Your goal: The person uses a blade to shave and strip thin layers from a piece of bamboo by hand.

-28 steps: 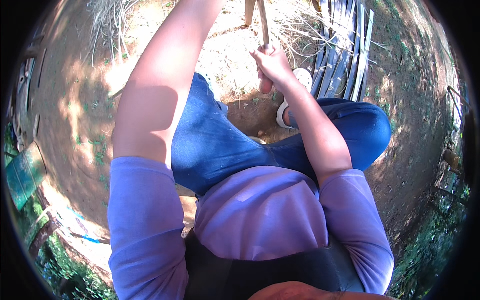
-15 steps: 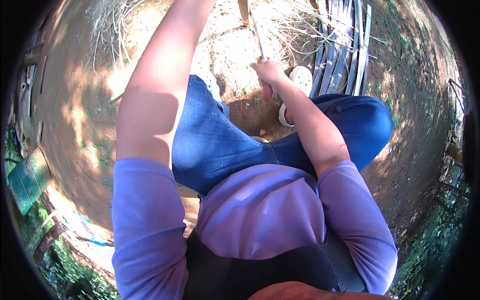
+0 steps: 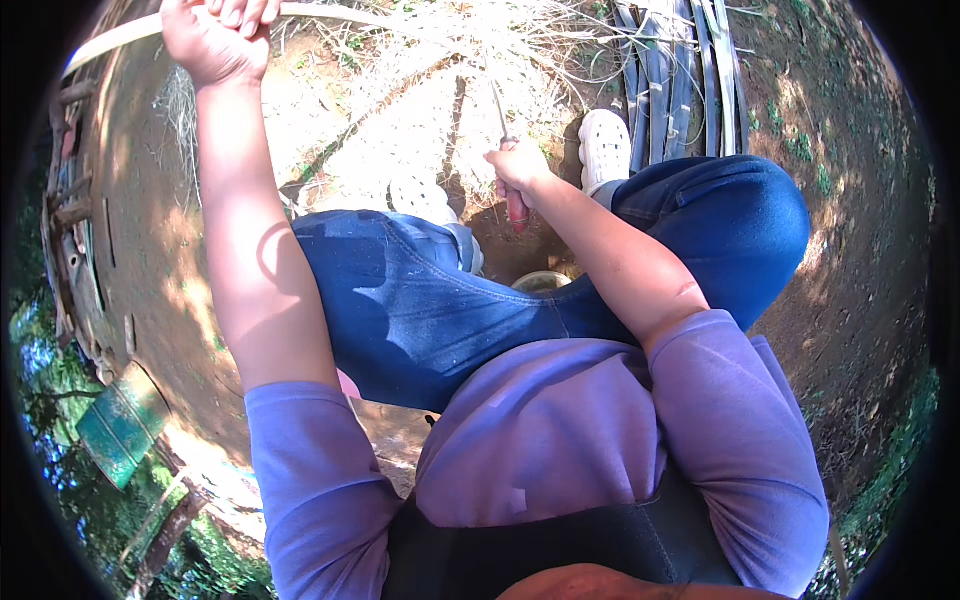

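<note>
At the upper left my left hand (image 3: 225, 45) is raised, fingers curled around a long pale strip (image 3: 335, 13). The strip bows out on both sides of the fist and looks like a split plant stalk. Lower down, between my knees, my right hand (image 3: 522, 165) grips a knife (image 3: 517, 212) by its reddish handle. Its thin blade (image 3: 499, 100) points away from me, toward the ground litter. Blade and strip look apart. Sunlight washes out the blade's tip.
Pale fibrous shavings (image 3: 420, 100) cover the ground ahead. A bundle of long dark flat strips (image 3: 685, 90) lies at the far right, beside my white clog (image 3: 604, 140). A round rim (image 3: 542, 282) shows beneath my seat. At left are wooden poles (image 3: 75, 210) and a green panel (image 3: 123, 425).
My left hand has come from beyond the top edge into view at the upper left, bringing the pale strip. My right hand with the knife has shifted slightly nearer and left.
</note>
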The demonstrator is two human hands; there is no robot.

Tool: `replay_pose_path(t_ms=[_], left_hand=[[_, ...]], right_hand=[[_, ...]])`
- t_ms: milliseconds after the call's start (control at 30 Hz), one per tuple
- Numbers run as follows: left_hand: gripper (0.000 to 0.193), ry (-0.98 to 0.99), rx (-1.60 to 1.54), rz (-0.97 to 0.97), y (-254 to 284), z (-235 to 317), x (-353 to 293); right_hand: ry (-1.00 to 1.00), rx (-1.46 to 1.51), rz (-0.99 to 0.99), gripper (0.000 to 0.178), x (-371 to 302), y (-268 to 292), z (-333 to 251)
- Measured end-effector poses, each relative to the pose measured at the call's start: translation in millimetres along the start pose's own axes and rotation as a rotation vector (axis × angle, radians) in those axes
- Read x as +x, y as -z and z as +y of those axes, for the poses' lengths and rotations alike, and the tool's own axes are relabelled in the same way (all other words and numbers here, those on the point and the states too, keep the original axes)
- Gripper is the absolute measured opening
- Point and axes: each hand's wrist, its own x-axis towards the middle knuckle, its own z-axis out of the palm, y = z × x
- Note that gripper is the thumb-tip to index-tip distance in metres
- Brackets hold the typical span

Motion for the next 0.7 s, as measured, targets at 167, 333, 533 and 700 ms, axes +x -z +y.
replay_pose_path(t_ms=[167, 333, 533, 700], left_hand=[[0.041, -0.013, 0.315, 0.323, -17, -4, 4], [0.039, -0.058, 0.422, 0.442, -47, -13, 8], [0.036, -0.096, 0.488, 0.472, -92, -29, 7], [0.036, -0.082, 0.489, 0.447, -78, -26, 4]], right_hand=[[0.543, -0.403, -0.048, 0.026, -51, -12, -83], [1.264, -0.680, 0.437, 0.027, -39, -36, -84], [0.316, -0.289, -0.091, 0.026, -12, 7, -66], [0.977, -0.559, 0.180, 0.025, -35, -11, -94]])
